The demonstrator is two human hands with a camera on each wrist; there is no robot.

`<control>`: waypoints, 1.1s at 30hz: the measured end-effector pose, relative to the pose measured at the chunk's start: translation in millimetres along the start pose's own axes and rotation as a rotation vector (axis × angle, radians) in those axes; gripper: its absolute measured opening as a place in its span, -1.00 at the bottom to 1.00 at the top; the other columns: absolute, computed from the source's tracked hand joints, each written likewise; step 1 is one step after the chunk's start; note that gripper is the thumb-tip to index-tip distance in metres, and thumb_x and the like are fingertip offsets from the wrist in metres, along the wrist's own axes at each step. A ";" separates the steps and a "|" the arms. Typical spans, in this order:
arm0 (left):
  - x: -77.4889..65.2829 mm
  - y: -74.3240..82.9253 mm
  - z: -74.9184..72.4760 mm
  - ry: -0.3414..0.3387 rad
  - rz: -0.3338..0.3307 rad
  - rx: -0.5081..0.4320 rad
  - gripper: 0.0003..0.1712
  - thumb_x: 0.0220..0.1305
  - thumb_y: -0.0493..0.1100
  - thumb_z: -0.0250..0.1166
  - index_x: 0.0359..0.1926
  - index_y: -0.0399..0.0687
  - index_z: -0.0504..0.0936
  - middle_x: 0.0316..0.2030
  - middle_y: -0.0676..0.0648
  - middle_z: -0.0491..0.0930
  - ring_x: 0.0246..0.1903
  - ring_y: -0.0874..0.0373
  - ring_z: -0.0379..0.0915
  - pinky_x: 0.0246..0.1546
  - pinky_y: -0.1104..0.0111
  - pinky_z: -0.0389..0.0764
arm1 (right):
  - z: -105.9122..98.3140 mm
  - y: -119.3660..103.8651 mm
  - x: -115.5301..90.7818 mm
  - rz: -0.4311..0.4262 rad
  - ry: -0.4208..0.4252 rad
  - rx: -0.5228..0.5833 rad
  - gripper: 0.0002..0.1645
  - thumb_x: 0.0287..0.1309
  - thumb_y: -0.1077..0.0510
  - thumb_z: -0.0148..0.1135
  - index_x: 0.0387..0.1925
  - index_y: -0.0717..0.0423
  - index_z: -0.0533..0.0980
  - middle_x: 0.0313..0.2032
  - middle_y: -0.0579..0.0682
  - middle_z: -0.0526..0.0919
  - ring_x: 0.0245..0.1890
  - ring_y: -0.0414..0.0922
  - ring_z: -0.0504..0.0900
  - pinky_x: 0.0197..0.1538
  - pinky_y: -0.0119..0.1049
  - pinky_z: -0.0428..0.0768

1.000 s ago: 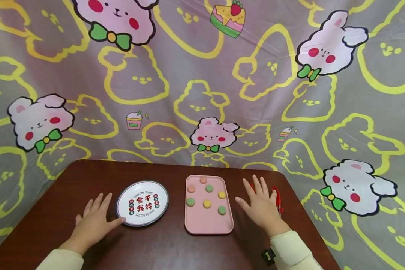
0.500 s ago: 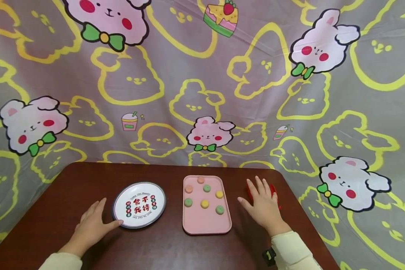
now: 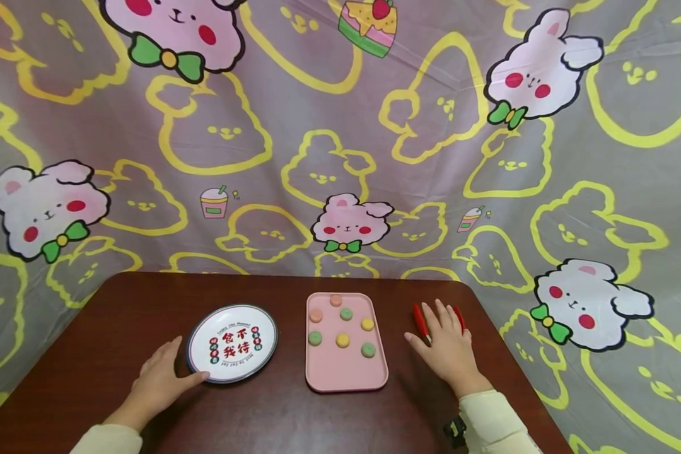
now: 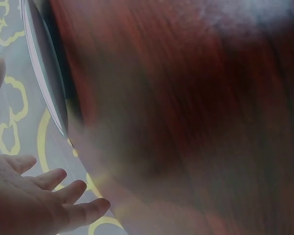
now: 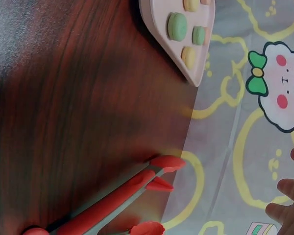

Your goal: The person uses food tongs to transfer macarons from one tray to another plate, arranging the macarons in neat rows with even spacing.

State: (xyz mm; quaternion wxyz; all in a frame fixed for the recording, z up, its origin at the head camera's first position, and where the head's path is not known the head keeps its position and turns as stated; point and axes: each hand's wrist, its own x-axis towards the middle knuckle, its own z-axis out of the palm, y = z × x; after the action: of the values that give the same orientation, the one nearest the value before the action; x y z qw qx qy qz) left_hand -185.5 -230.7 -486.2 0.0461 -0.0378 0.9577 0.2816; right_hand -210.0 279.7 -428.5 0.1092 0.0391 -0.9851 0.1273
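My left hand (image 3: 156, 381) hovers at the left of a round white plate (image 3: 265, 343) with red lettering, its thumb overlapping the plate's rim in the head view. In the left wrist view, the spread fingers (image 4: 73, 192) hold nothing, and the plate (image 4: 41, 68) appears edge-on. Over a pair of red-and-metal tongs (image 3: 419, 320) is my right hand (image 3: 451, 353), fingers extended and thumb apart. It hides the middle of the tongs in the head view. The right wrist view shows the tongs (image 5: 112, 200) lying on the table, with the fingertips (image 5: 279, 211) at the right edge.
Between plate and hand lies a pink tray (image 3: 346, 376) with several macarons: green (image 3: 367, 350), yellow (image 3: 342, 340) and peach (image 3: 336, 301). Dark brown table (image 3: 284, 416) shows around the things. A patterned cloth (image 3: 295, 189) rises behind and at both sides.
My right hand has lowered slightly over the tongs, and its fingers have drawn closer together. The left hand's fingers have also come closer together beside the plate. The head view has shifted a little.
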 end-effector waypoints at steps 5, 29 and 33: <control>0.1 1.3 0.9 -0.001 0.000 0.001 0.33 -0.01 0.35 0.39 0.39 -0.52 -0.05 0.30 -0.63 -0.03 0.23 -0.61 -0.09 0.04 -0.47 0.10 | 0.1 3.3 0.0 0.012 0.022 0.021 -0.04 0.16 -0.28 0.21 0.43 0.11 0.16 0.41 0.31 0.10 0.40 0.31 0.00 0.17 0.51 0.06; 3.7 1.6 8.1 -0.025 0.000 -0.009 0.33 -0.06 0.39 0.39 0.41 -0.42 0.00 0.32 -0.56 0.01 0.25 -0.57 -0.10 0.03 -0.46 0.11 | 3.5 24.4 -7.3 0.123 -0.036 0.045 0.02 0.19 -0.36 0.13 0.45 0.16 0.10 0.42 0.34 0.03 0.40 0.33 -0.03 0.15 0.50 0.08; 2.5 -1.6 10.2 -0.024 -0.002 -0.011 0.34 -0.07 0.41 0.38 0.41 -0.41 0.01 0.32 -0.56 0.01 0.25 -0.55 -0.10 0.01 -0.47 0.11 | 6.2 27.9 -8.1 0.162 -0.069 0.051 0.03 0.20 -0.35 0.11 0.46 0.16 0.05 0.43 0.34 -0.02 0.41 0.32 -0.07 0.18 0.50 0.04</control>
State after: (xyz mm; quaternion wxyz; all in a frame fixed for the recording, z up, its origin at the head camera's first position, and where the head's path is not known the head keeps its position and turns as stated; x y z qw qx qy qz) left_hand -187.2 -226.6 -495.9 0.0576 -0.0358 0.9554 0.2874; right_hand -206.4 305.4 -442.9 0.0637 -0.0338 -0.9846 0.1593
